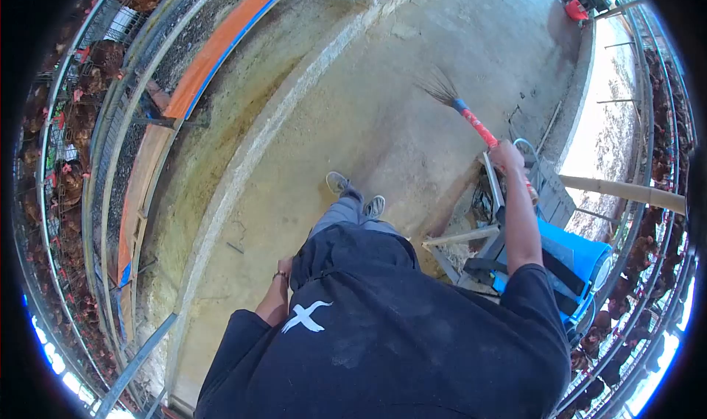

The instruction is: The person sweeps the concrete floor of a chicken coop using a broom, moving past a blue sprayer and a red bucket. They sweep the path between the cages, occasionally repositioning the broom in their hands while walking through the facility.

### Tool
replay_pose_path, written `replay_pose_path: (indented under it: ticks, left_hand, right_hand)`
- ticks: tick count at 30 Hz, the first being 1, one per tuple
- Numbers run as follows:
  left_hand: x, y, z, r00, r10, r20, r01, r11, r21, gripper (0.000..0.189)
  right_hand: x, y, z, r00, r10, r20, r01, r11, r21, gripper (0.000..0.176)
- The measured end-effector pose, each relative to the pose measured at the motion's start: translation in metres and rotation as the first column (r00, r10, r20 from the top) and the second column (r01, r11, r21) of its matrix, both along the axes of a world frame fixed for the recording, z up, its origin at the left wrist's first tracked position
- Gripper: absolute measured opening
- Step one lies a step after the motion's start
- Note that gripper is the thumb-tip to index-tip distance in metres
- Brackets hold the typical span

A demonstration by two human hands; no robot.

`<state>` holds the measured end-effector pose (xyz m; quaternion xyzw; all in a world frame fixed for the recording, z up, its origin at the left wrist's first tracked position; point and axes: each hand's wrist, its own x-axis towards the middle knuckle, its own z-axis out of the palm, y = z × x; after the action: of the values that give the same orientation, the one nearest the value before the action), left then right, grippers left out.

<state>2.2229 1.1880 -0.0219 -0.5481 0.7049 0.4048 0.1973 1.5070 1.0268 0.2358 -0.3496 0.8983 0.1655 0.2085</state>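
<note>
Head view: the right hand [507,156] is clenched round the red handle of a broom [475,124]. The bristles point out above the concrete floor [383,110], ahead of the feet. The left hand [284,266] sits at the hip, half hidden, so I cannot tell its grip. A blue barrel [585,253] stands beside the right arm.

Concrete floor [412,73], grey, dusty, stained green-brown toward left edge. Pale raised curb [258,146] curves from far edge to near-left. Two shoes [339,183] stand mid-floor, right of curb. Cart [515,257] stands at right edge. Red machine [576,10] in far-right corner. Broom [440,87] bristles low over floor, contact unclear.
</note>
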Motion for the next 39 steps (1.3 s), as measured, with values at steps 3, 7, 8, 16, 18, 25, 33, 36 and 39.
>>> replay_pose_path:
  ticks: [3,7,8,16,18,25,33,36,39]
  left_hand:
    - [-0.024,-0.033,0.05,0.984,-0.066,0.164,0.048,0.993,0.111,0.031]
    - [-0.043,-0.101,0.048,0.988,-0.066,0.138,0.08,0.992,-0.101,0.023]
    - [-0.056,-0.127,0.044,0.995,-0.06,0.085,0.076,0.976,-0.205,0.022]
    - [-0.156,-0.292,0.111,0.07,0.922,-0.381,-0.8,0.28,0.531,0.017]
    - [-0.171,-0.301,0.117,0.114,0.919,-0.377,-0.837,0.293,0.462,0.017]
    - [-0.199,-0.207,0.047,-0.147,0.972,-0.182,-0.901,-0.056,0.429,0.015]
    - [-0.29,-0.062,0.061,0.9,0.389,-0.196,-0.434,0.763,-0.479,0.014]
    - [-0.304,-0.052,0.059,0.745,0.619,-0.25,-0.667,0.678,-0.307,0.015]
    - [-0.307,-0.074,0.089,-0.044,0.974,-0.22,-0.966,0.016,0.26,0.014]
  right_hand:
    - [0.024,-0.027,-0.066,0.993,0.111,-0.028,-0.106,0.984,0.143,0.029]
    - [0.169,-0.037,-0.127,0.848,0.35,0.397,-0.472,0.84,0.267,0.034]
    - [0.202,-0.038,-0.12,0.746,0.489,0.451,-0.625,0.748,0.223,0.034]
    - [0.151,-0.121,-0.062,0.569,0.417,0.709,-0.654,0.752,0.084,0.033]
    - [0.078,-0.142,-0.053,0.585,0.481,0.653,-0.64,0.769,0.007,0.033]
    - [-0.184,-0.23,-0.012,0.926,0.161,0.341,-0.239,0.95,0.2,0.032]
    - [-0.062,-0.253,-0.147,0.834,0.361,0.417,-0.493,0.827,0.269,0.036]
    - [0.069,-0.227,-0.147,0.554,0.638,0.535,-0.792,0.602,0.102,0.039]
    - [0.144,-0.223,-0.096,0.387,0.66,0.644,-0.877,0.48,0.034,0.038]
